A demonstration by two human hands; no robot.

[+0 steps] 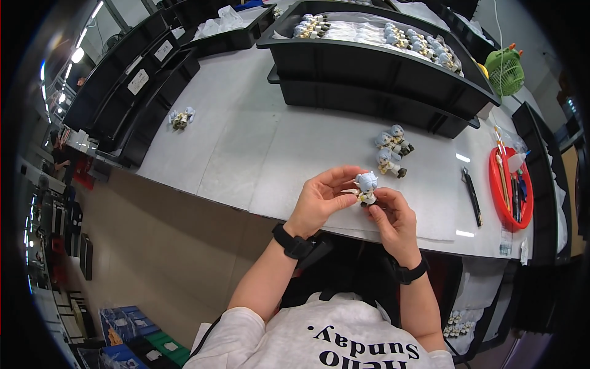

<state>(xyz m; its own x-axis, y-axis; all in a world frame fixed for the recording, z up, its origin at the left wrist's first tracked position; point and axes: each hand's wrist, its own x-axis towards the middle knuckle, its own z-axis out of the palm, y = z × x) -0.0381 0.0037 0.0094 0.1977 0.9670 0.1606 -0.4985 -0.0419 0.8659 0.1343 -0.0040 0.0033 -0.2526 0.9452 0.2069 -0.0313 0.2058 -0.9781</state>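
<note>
Between my two hands, just above the near edge of the table, is a small figurine [367,182] with pale blue hair and a white and gold outfit. My left hand [324,198] pinches it from the left with thumb and fingers. From the right, my right hand [393,220] grips its lower part, which the fingers partly hide. Beyond my hands, a few matching figurines [389,161] lie close together on the white table [264,141]. Another figurine [181,119] lies alone toward the far left.
Stacked black trays [369,71] stand at the back, the top one holding rows of figurines on white padding. More black trays [135,92] line the left. To the right lie a black pen-like tool [472,197] and a red oval basket [493,184] of brushes. A green basket [505,71] stands behind.
</note>
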